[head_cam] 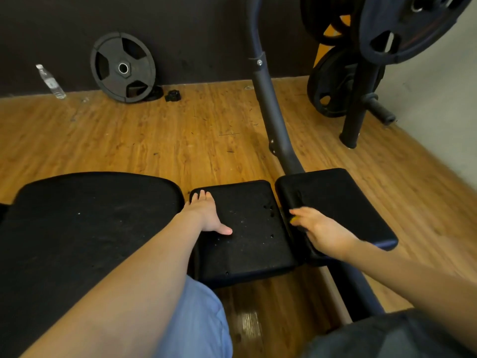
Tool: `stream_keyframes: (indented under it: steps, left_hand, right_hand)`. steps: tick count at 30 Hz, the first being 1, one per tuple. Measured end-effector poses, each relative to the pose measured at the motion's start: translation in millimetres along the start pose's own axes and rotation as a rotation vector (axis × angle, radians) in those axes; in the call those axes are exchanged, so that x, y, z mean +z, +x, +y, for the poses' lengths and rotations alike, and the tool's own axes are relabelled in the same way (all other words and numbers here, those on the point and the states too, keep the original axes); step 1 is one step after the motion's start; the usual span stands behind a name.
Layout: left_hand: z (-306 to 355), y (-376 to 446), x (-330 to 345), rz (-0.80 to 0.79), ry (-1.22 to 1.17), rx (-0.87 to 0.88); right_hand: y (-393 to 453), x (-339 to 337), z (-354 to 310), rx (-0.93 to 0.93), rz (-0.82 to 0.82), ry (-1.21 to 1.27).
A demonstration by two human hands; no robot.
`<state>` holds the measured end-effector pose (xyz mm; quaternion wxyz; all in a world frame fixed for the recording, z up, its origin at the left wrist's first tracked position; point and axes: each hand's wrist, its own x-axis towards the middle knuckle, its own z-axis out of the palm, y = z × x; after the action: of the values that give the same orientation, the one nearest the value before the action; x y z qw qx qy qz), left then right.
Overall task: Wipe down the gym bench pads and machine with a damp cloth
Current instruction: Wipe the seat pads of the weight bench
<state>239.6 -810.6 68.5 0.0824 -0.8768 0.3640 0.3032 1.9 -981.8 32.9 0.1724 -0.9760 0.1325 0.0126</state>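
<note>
the left hand (206,215) is laid flat on the middle pad (247,228), fingers straight and reaching to its corner at 11 o'clock, thumb spread toward 3 o'clock; this grip is wide and nothing is held in it. the right hand (322,231) is blurred and lies over the gap between the middle pad and the right pad (340,202), fingers curled down on that pad's near-left edge. a small yellow patch (293,219) is seen under its fingertips; it is judged to be part of the damp cloth, but this cannot be told for sure, so the right grip is taken as narrow around something yellow.

the right pad's long axis runs from 10 o'clock to 4 o'clock, and most of its surface lies toward 1 o'clock from the right hand, which is the nearer hand. the next stroke is judged to go along that axis. the large seat pad (90,223) lies at 9 o'clock of the left hand. the machine post (273,125) rises at 12 o'clock.

a water bottle (50,82), the only container, lies on the wood floor (154,140) at the wall; its contents cannot be told.
</note>
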Motion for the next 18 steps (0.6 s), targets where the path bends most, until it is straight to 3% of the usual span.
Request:
stream_keyframes:
  steps: [4,10,18]
  left_hand:
    - [10,-1,-1,0.020,0.001,0.064]
    - [25,-6,1,0.068,0.060,0.190]
    - [10,-10,6,0.017,0.067,0.209]
  right_hand:
    - [-27,-5,9,0.035,-0.059,0.067]
    - [25,-22,2,0.306,0.280,0.281]
    - [120,-37,-24,0.303,0.246,0.256]
